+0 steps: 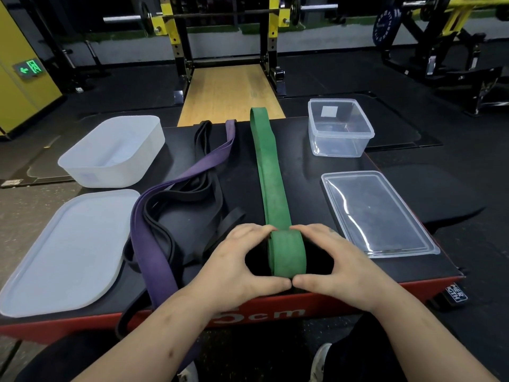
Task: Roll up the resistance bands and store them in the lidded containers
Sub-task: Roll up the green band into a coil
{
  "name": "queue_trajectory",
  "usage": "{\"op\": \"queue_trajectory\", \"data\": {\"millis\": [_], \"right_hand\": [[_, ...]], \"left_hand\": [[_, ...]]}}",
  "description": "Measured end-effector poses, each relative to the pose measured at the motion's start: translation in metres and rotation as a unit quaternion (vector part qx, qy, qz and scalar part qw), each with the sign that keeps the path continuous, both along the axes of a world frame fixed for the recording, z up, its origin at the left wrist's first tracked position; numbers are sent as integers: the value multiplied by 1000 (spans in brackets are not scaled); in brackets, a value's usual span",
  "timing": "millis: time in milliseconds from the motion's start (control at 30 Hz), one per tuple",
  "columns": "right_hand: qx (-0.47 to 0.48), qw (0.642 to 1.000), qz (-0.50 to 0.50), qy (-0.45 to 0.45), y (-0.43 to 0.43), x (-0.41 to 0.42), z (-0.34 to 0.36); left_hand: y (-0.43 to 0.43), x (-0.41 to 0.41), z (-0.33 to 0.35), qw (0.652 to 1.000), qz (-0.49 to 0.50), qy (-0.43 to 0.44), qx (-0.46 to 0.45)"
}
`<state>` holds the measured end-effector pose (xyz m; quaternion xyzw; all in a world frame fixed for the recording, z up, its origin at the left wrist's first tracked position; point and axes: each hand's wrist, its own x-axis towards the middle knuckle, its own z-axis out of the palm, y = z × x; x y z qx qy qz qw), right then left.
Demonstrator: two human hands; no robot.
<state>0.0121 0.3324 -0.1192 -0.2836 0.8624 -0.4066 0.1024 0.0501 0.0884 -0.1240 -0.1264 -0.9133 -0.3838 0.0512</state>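
I have both hands on the green resistance band (268, 166), which lies straight down the middle of the worktop (300, 172) with its far end reaching just past the far edge. The near end is wound into a fat roll in front of me. My left hand (242, 260) grips the roll from its left side and my right hand (336, 260) from its right. The fingers of both curl over the far side of the roll, and my thumbs are tucked under the near side, their tips touching. Holding it from both sides like this should keep the coil square and tight, I think, so the layers do not slide sideways.

I judge the rolling barely begun, since most of the band's length lies flat ahead of the roll. Laid out straight like that, it should feed in without twisting.

The purple band (154, 232) and the black bands (203, 186) lie in a loose tangle to my left, not yet rolled. Beyond them sits the frosted white container (110, 177), with its lid (63, 252) flat beside it, nearer me. On my right stands the clear container (338, 146), its clear lid (377, 213) likewise lying off it. Both containers are open, ready to take a roll.
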Motion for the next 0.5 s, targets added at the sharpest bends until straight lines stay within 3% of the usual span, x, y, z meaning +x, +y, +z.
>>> {"op": "queue_trajectory", "data": {"millis": [167,500], "right_hand": [[27,999,28,-18,2,2,1],[-12,1000,9,-27,1,0,-1]], "left_hand": [[4,2,1,1000,1,-15,24],[1,5,0,999,-25,-10,-28]]}}
